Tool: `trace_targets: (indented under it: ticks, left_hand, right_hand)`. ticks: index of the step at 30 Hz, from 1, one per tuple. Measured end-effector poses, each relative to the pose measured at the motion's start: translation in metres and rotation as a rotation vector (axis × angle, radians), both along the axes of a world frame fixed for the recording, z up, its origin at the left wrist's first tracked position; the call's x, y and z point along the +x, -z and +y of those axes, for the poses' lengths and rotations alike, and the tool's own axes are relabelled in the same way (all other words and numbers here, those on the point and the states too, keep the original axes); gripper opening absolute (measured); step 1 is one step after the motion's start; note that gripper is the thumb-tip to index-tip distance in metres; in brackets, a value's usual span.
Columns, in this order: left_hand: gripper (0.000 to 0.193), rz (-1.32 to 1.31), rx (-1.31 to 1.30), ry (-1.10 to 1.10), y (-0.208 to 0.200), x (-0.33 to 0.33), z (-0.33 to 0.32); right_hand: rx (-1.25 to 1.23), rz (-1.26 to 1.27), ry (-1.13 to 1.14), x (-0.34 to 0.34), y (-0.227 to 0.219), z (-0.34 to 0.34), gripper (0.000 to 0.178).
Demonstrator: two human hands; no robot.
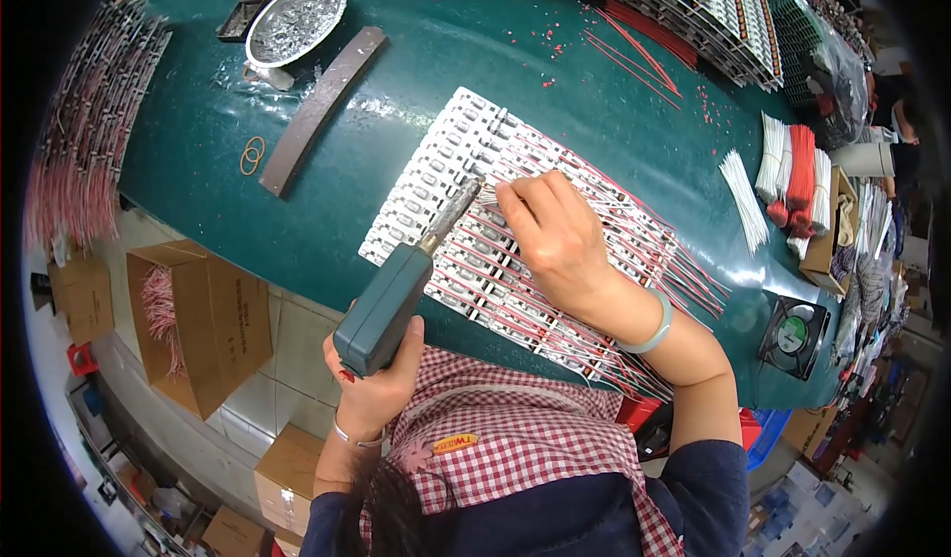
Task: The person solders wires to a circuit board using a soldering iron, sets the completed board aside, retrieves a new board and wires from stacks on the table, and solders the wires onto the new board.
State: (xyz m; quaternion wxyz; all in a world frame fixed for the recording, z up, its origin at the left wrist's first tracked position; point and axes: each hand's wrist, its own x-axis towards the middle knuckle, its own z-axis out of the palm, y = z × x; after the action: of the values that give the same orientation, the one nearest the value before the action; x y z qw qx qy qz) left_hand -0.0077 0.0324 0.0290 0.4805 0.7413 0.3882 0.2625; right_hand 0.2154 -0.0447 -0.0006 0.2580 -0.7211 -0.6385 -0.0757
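My left hand (384,390) is wrapped round the grip of a dark green soldering gun (381,304). Its long metal tip slants up and to the right over a panel of joined white plastic parts (421,195) with small metal pieces. My right hand (563,245) is closed in a pinch beside that tip, at the end of a thin wire; the fingers partly hide it. Red and white wires (684,270) lie in rows across the panel's right part, their loose ends hanging past its edge.
Up left stand a metal bowl (340,9) of shiny bits and a dark bar (322,111), near tan rubber bands (263,149). Stacked panels (693,7) fill the far edge. Bundled wires (800,175) and a black fan (794,335) lie right. A cardboard box (233,329) stands below left.
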Motion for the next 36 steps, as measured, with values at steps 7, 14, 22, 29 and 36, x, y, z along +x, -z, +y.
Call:
trace_targets:
  ticks: [7,14,22,29,36]
  left_hand:
    - [0.012,0.014,-0.032,-0.039,0.002,-0.006,-0.002]
    - [0.013,-0.029,-0.047,-0.056,0.000,-0.007,-0.002]
    - [0.015,-0.028,-0.126,-0.087,0.000,-0.012,-0.002]
    - [0.015,-0.047,-0.034,-0.031,0.005,-0.015,-0.001]
    - [0.017,-0.071,-0.081,-0.001,0.007,-0.014,-0.001]
  right_hand:
    - [0.020,-0.027,-0.006,0.001,0.001,0.001,0.027]
    - [0.030,-0.018,0.005,-0.001,-0.001,-0.001,0.028]
    - [0.065,0.046,-0.008,-0.011,-0.003,-0.004,0.034]
    - [0.029,0.042,-0.003,-0.013,-0.002,-0.002,0.034]
    - [-0.004,0.023,-0.006,-0.014,-0.001,-0.003,0.033]
